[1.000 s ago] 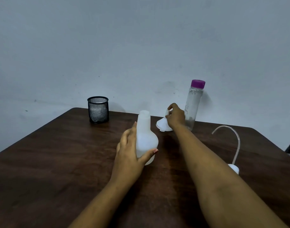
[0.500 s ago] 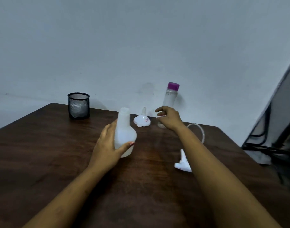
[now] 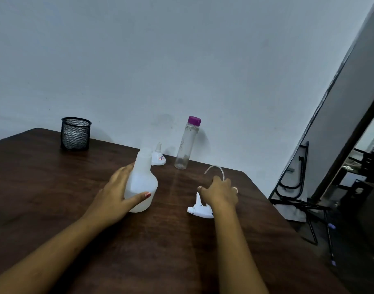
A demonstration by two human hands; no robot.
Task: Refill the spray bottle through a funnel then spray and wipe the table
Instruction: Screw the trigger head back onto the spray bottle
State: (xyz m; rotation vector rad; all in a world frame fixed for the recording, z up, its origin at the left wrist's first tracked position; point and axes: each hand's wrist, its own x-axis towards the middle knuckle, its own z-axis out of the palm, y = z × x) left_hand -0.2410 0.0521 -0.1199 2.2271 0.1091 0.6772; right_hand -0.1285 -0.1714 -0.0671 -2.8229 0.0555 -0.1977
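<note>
We see, from the head camera, a dark wooden table (image 3: 54,198) set against a pale wall. The spray bottle (image 3: 142,183), a white translucent flask with an uncapped neck, stands upright on the table near its middle and serves as our reference.

The left hand (image 3: 116,196) grasps this bottle at its wide lower body. The thumb (image 3: 139,196) lies across the front and the fingers wrap round the far left side.

To the right of the bottle, and apart from it, the white spray head (image 3: 197,207) lies on its side on the tabletop. Its clear dip tube (image 3: 214,169) arches upward beyond it. The right hand (image 3: 219,190) is directly over the spray head with fingers bent downward, hiding most of the part. We cannot tell whether it grips the head or only hovers over it.

Just behind the bottle's neck, and partly hidden by it, the white funnel (image 3: 158,158) rests mouth down with its spout pointing up. Behind the bottle and to the right, close to the wall, stands a clear water bottle (image 3: 187,145) with a purple cap. Well behind and to the left sits a black mesh cup (image 3: 75,133). Far right of the bottle, past the table edge, a black metal stand (image 3: 296,187) leans near the wall.
</note>
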